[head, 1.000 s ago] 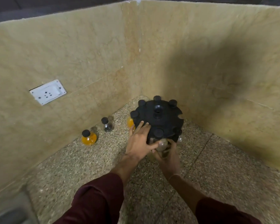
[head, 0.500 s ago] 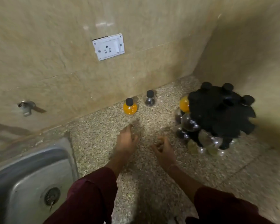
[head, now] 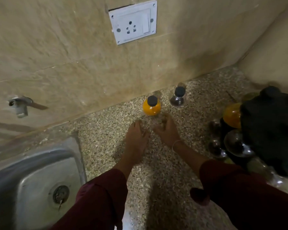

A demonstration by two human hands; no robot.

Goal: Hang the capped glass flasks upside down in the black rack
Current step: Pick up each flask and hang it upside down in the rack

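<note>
Fingers (head: 136, 126) of the left hand (head: 136, 138) loose and lightly spread, pinching nothing; same for the right hand (head: 167, 132), with its fingers (head: 165, 121) a little more bent, blurred, and equally empty.

Seems well past halfway. Black rack (head: 271, 130) at the right edge of the counter (head: 106, 130), already loaded on its visible side with inverted flasks, among them a hung orange flask (head: 232, 115) and a hung clear flask (head: 236, 143). Number of free slots: cannot tell, with much of the rack cut off by the frame.

Leaves at least two to hang: an orange-filled flask (head: 151, 107) and a clear flask (head: 177, 98). Both upright, black caps up, side by side near the wall below a white socket (head: 133, 22), well apart from the rack.

Forearms stretched forward out of dark red sleeves (head: 103, 193), hands palm-down and low over the counter, close together, fingertips just short of the orange-filled flask, one hand toward each side of it. Touching or not: cannot tell through the blur.

Looks like the start of a two-handed pick-up of that flask, then a turn cap-down and a carry rightward to the rack. Steel sink (head: 40, 180) at lower left.
</note>
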